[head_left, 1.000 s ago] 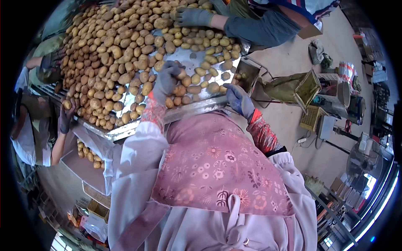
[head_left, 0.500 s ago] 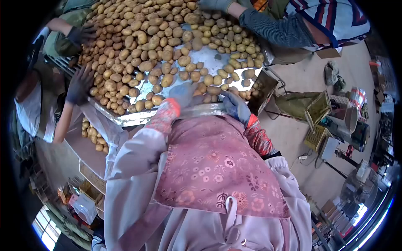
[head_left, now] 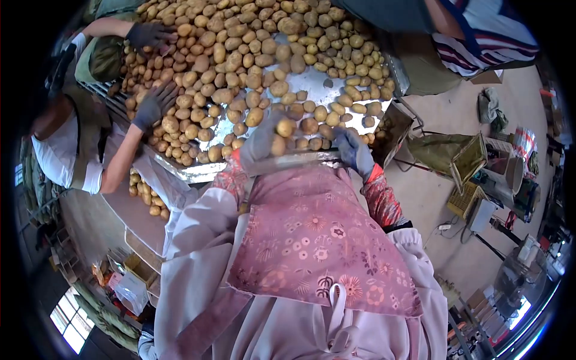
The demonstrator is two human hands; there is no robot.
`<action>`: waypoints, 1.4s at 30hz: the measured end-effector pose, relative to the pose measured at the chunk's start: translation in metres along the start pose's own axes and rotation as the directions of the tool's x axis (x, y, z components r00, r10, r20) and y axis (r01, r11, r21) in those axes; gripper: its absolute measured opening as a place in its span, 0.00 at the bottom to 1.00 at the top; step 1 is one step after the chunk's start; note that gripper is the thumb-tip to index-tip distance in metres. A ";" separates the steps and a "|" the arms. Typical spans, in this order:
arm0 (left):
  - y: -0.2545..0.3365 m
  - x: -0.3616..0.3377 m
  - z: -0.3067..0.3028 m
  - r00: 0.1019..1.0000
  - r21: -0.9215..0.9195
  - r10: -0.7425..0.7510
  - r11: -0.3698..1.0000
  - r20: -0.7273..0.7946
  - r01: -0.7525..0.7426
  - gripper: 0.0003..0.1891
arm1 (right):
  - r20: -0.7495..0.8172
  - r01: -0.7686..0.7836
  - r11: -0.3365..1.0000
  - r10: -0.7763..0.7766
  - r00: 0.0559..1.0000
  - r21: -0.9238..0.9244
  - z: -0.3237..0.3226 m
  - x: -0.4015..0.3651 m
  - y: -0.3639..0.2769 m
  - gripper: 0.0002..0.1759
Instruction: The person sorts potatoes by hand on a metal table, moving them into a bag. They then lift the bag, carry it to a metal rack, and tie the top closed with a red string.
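My left hand [head_left: 259,143], in a grey glove and smeared by motion, is over the near edge of a metal sorting table [head_left: 210,173]. Two potatoes, one of them a yellowish potato [head_left: 285,126], show right beside its fingers; whether it grips one I cannot tell. My right hand [head_left: 355,151], also gloved, rests at the table's near right rim with its fingers stretched toward the potatoes there. Nothing shows in its grasp. A large heap of potatoes [head_left: 240,45] covers the far and left parts of the table, thinning to loose ones near me.
At the left, a co-worker's two gloved hands [head_left: 157,103] lie on the heap. Another person's striped garment [head_left: 486,36] shows at the upper right. A metal chute [head_left: 396,129] adjoins the right corner, with a green fabric-lined frame [head_left: 447,153] and a yellow crate [head_left: 467,200] beyond.
My left hand has drawn slightly toward me, with potatoes now showing at its fingers. The co-worker's hands at left have moved inward over the heap. The other person's hand at top has left view.
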State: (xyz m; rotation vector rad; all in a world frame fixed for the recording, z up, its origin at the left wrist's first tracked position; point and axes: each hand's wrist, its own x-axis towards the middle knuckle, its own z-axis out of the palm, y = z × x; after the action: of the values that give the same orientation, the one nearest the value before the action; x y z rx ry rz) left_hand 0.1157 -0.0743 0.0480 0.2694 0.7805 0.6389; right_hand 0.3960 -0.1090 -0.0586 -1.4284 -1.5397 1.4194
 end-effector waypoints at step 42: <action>-0.008 0.011 -0.024 0.927 0.586 0.289 0.718 0.239 -0.375 0.25 | 0.188 0.297 0.814 -0.233 0.954 -0.500 -0.042 0.015 -0.026 0.21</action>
State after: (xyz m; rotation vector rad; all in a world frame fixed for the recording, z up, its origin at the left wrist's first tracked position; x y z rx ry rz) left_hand 0.1072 -0.0741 0.0217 1.0828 0.8057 0.6749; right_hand 0.4230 -0.0790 -0.0273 -1.3576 -2.2304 0.9632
